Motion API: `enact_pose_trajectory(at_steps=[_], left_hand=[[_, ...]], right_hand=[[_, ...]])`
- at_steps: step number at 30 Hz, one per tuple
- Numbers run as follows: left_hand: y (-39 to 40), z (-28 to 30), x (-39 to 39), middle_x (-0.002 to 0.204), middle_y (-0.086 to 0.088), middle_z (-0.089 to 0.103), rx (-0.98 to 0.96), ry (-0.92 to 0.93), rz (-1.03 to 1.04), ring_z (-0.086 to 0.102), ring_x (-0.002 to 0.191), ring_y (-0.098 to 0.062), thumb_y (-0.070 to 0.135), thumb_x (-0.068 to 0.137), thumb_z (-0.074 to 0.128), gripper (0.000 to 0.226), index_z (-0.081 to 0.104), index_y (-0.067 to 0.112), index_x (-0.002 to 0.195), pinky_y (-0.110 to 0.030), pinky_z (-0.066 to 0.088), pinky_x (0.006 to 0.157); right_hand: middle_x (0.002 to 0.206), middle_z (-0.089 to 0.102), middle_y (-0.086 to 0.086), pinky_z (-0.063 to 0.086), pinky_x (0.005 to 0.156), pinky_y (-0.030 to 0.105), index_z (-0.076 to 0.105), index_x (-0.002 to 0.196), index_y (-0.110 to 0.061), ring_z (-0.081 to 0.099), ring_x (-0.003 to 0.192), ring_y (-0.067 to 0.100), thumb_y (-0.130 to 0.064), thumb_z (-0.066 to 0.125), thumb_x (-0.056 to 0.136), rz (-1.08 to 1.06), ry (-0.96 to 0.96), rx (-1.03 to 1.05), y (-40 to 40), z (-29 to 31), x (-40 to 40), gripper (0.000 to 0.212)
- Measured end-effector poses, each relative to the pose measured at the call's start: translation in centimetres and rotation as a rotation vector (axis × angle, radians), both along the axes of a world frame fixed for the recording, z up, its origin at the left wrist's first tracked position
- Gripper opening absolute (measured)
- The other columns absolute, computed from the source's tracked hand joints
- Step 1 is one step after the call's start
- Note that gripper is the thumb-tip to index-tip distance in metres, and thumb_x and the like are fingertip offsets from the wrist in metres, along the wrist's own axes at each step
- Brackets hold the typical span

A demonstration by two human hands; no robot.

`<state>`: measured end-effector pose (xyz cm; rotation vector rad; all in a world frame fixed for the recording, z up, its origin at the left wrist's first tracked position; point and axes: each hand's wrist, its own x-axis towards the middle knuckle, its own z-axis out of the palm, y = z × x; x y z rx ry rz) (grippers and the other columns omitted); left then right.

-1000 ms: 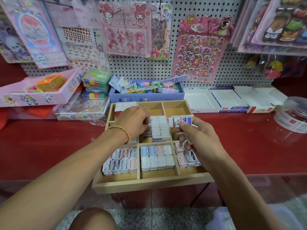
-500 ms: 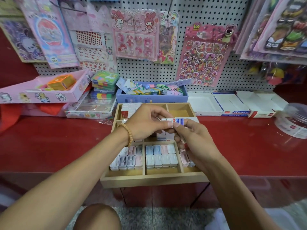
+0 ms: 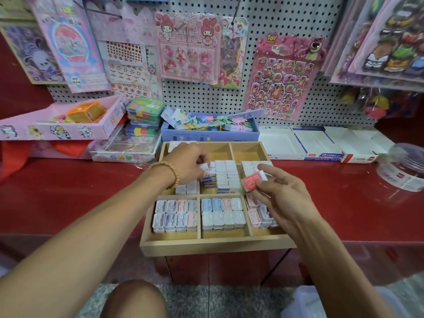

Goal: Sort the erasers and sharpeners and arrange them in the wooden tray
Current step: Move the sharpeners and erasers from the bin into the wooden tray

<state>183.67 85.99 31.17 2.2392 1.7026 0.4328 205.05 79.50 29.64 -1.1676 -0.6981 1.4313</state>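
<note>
Half a second ago my two hands met above the wooden tray (image 3: 213, 246) and held one eraser together. Now they are apart. My left hand (image 3: 188, 162) has gone down to the middle row, and its curled fingers pinch a small white eraser (image 3: 203, 167) at the left edge of the stack of white erasers (image 3: 226, 176) in the middle compartment. My right hand (image 3: 281, 193) has moved to the right and holds an eraser in a red sleeve (image 3: 252, 181) between thumb and fingers, just above the right compartment of the middle row. I judge that the hand-over is finished and each hand is now placing its own piece.

In the near row the pastel sharpeners (image 3: 175, 215) lie in neat lines; the left and middle compartments look full, and my right hand hides part of the right one. Two far compartments seem empty, so much of the sorting is done but not all.

Behind the tray stands a blue box (image 3: 210, 135) with mixed small items, and to its right open white cartons (image 3: 321, 143). A clear round tub (image 3: 403, 171) sits on the red counter (image 3: 68, 193) at far right. The packed stack gives little room, so my left fingers may knock neighbouring pieces.
</note>
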Motion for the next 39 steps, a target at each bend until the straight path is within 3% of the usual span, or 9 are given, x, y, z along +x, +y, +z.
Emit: enact_pose_trajectory(at_steps=[3,9,12,16,23,26,30,35,39], left_hand=[[0.4,-1.0,0.8,0.081,0.010,0.055,0.023,0.063,-0.028,0.053,0.088,-0.015,0.018,0.082,0.076,0.017,0.068,0.020,0.097,-0.026,0.041,0.075],[0.3,-2.0,1.6,0.104,-0.001,0.059,0.131,0.233,-0.118,0.057,0.095,-0.023,0.010,0.085,0.063,0.017,0.060,0.020,0.098,-0.037,0.049,0.080],[0.0,-2.5,1.4,0.108,-0.002,0.058,0.158,0.215,-0.130,0.057,0.099,-0.025,0.009,0.087,0.061,0.016,0.059,0.018,0.100,-0.038,0.050,0.080],[-0.2,-2.7,1.4,0.108,-0.003,0.056,0.158,0.172,-0.100,0.056,0.100,-0.024,0.007,0.087,0.060,0.018,0.062,0.015,0.103,-0.034,0.048,0.079],[0.1,-1.4,0.8,0.097,0.005,0.063,0.102,0.140,-0.077,0.058,0.090,-0.013,0.021,0.086,0.070,0.020,0.070,0.018,0.106,-0.030,0.049,0.083],[-0.7,-0.5,1.0,0.090,0.006,0.070,0.152,-0.161,0.022,0.065,0.081,-0.011,0.026,0.093,0.061,0.012,0.071,0.019,0.092,-0.030,0.053,0.079],[-2.2,0.4,2.3,0.088,-0.005,0.071,-0.191,-0.738,-0.030,0.072,0.072,-0.021,0.017,0.093,0.062,0.009,0.070,0.015,0.089,-0.026,0.057,0.060],[-2.0,0.9,1.5,0.078,-0.007,0.069,-0.235,-0.940,-0.009,0.071,0.065,-0.017,-0.004,0.085,0.067,0.015,0.069,0.011,0.089,-0.025,0.059,0.060],[-1.3,1.5,0.2,0.078,-0.006,0.066,-0.230,-0.920,0.009,0.070,0.059,-0.013,-0.004,0.086,0.067,0.013,0.068,0.007,0.093,-0.019,0.056,0.058]], right_hand=[[0.123,0.063,0.031,0.061,0.071,0.024,0.061,0.120,0.007,0.072,0.089,0.027,0.014,0.060,0.089,-0.084,-0.013,0.020,0.0,0.4,0.4,0.032],[0.100,0.073,0.021,0.060,0.060,0.023,0.063,0.100,-0.008,0.074,0.071,0.021,-0.001,0.073,0.086,-0.231,-0.142,0.066,0.0,0.7,2.1,0.019],[0.091,0.074,0.017,0.054,0.053,0.018,0.063,0.097,-0.008,0.072,0.066,0.016,0.002,0.070,0.087,-0.219,-0.167,0.096,0.0,0.4,2.4,0.016],[0.085,0.076,0.015,0.059,0.061,0.021,0.064,0.096,-0.004,0.074,0.069,0.019,0.004,0.071,0.084,-0.153,-0.116,0.102,-0.1,0.4,1.9,0.016],[0.078,0.075,0.005,0.051,0.056,0.028,0.070,0.093,-0.008,0.068,0.063,0.013,-0.007,0.081,0.078,-0.065,-0.330,0.124,-0.5,0.2,0.9,0.018],[0.072,0.073,0.001,0.052,0.055,0.026,0.071,0.090,-0.010,0.066,0.062,0.012,-0.003,0.081,0.077,-0.047,-0.338,0.149,-0.3,0.2,0.1,0.018],[0.071,0.068,0.005,0.048,0.049,0.022,0.070,0.092,-0.006,0.059,0.051,0.011,0.001,0.079,0.078,-0.009,-0.313,0.180,0.4,0.4,-1.7,0.018],[0.069,0.067,0.000,0.044,0.046,0.021,0.069,0.094,-0.009,0.060,0.053,0.011,-0.003,0.080,0.080,0.017,-0.335,0.223,1.7,0.4,-3.5,0.018],[0.080,0.072,0.005,0.052,0.056,0.021,0.069,0.096,-0.011,0.066,0.065,0.012,-0.005,0.073,0.088,0.094,-0.370,0.231,2.5,0.2,-4.5,0.011]])
